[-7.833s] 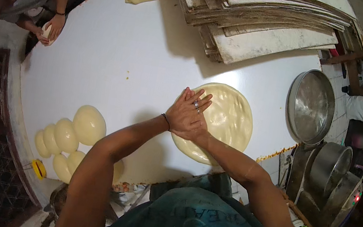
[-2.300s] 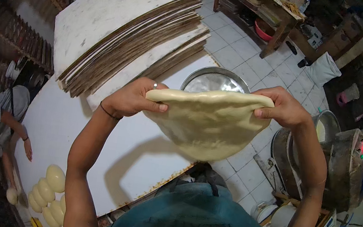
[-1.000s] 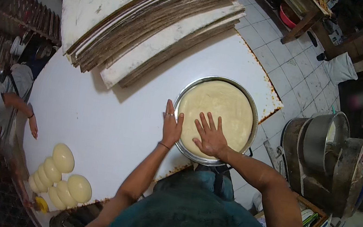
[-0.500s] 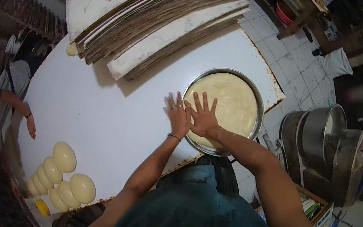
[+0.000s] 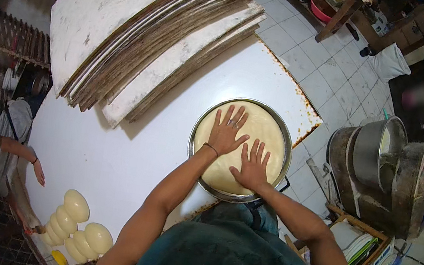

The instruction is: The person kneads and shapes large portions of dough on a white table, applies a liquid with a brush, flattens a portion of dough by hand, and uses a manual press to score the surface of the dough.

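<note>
A round metal pan [image 5: 284, 168] stands near the white table's front right corner, filled almost to its wall with pale, smooth dough [image 5: 217, 173]. My left hand [image 5: 227, 133] lies flat on the dough's left and middle part, fingers stretched toward the far rim, with a ring on one finger and a dark band on the wrist. To its right and a little nearer to me, my right hand [image 5: 252, 170] also presses flat on the dough, its fingers spread. Neither hand grips anything.
Stacked wooden boards [image 5: 165, 43] cover the table's far left. Several pale dough balls [image 5: 76, 206] sit at the near left, where another person [image 5: 13, 144] reaches over the table edge. A mixer with a steel bowl [image 5: 379, 152] stands on the floor to the right.
My left hand has moved from the pan's left rim onto the dough's middle. My right hand has shifted right and nearer. The pan sits lower and further left in view.
</note>
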The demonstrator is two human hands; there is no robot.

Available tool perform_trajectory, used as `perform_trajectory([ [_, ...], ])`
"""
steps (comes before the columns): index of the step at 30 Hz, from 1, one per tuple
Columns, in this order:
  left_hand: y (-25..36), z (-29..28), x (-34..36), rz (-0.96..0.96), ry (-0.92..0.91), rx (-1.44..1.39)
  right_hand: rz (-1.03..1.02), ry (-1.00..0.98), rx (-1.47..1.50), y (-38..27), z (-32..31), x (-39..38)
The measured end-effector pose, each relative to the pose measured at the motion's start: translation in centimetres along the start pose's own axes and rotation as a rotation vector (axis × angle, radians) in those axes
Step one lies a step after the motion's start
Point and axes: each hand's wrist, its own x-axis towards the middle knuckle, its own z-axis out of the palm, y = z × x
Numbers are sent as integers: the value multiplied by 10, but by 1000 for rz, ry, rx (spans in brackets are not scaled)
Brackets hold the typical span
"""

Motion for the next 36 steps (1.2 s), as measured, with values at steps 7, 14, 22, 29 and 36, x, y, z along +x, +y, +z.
perform_trajectory([
  [7,5,-7,22,22,10,-132,-488,81,-148,65,-44,95],
  [14,-1,-3,9,76,-26,16,-447,-10,-173,73,-30,96],
  [22,44,6,-45,-194,-37,35,-331,18,-167,48,-10,54],
  [29,25,8,-53,-162,-92,-177,-317,-68,-221,35,-26,54],
  [36,6,-3,-46,-265,93,53,-273,-24,-125,-17,22,-16],
])
